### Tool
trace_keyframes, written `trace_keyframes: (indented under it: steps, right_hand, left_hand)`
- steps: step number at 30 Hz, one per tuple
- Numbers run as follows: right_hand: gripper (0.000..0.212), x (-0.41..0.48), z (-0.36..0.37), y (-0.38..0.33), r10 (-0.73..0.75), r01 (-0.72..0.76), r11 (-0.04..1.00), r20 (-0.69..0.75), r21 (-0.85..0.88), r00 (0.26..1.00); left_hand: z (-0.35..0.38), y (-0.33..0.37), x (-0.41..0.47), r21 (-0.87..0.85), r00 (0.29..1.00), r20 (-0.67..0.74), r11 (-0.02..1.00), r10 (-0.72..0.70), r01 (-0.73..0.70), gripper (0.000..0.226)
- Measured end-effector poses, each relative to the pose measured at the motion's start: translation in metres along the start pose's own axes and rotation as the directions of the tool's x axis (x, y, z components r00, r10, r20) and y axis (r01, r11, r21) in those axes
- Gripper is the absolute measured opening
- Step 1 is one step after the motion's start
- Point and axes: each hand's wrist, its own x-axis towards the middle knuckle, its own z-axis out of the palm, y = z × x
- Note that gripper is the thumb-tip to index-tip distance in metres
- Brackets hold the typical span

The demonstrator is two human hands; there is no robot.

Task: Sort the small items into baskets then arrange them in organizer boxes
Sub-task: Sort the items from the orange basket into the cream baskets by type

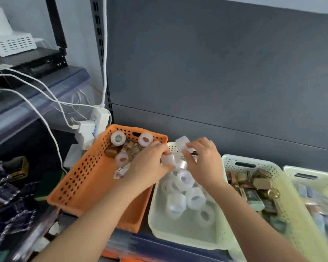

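Note:
An orange basket (pixel 87 178) at the left holds clear tape rolls (pixel 145 138) and small brown packets. Beside it a pale green basket (pixel 170 231) is filled with several clear tape rolls (pixel 194 198). My left hand (pixel 148 167) reaches over the orange basket's right wall and pinches a tape roll (pixel 168 159). My right hand (pixel 204 163) hovers over the green basket's far end and holds another tape roll (pixel 183 142) at its fingertips. Both rolls are blurred.
A second green basket (pixel 273 167) to the right holds brown and gold packets. A yellowish basket (pixel 314 174) stands at the far right. White chargers and cables (pixel 91 127) hang behind the orange basket. Dark packaged goods (pixel 9 197) pile at the lower left. A grey shelf back panel rises behind.

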Motion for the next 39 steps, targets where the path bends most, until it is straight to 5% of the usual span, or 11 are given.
trace_keyframes:
  steps: [10,15,26,30,39]
  right_hand:
    - [0.032,-0.038,-0.032,0.041,0.077,0.003,0.987,0.484,-0.163,0.872]
    - [0.037,-0.041,-0.034,0.04,0.034,0.088,0.975,0.53,-0.204,0.847]
    - [0.042,-0.034,-0.006,0.022,-0.044,0.065,0.995,0.245,-0.077,0.969]
    - [0.035,-0.016,0.007,-0.003,-0.15,0.156,0.988,0.274,-0.002,0.95]
    - [0.028,0.033,0.059,-0.056,-0.252,0.295,0.955,0.427,-0.035,0.869]
  left_hand:
    - [0.021,0.029,-0.023,0.226,0.938,0.341,0.974,-0.068,-0.011,0.034]
    - [0.008,0.038,-0.026,0.279,0.869,0.476,0.96,-0.137,-0.001,0.032]
    - [-0.001,0.02,-0.034,0.146,0.974,0.17,0.982,-0.147,0.122,0.031]
    - [-0.015,-0.009,-0.027,0.155,0.979,0.02,0.968,-0.201,0.196,0.023]
    - [-0.033,-0.089,-0.008,0.349,0.94,0.033,0.885,-0.34,0.308,0.015]
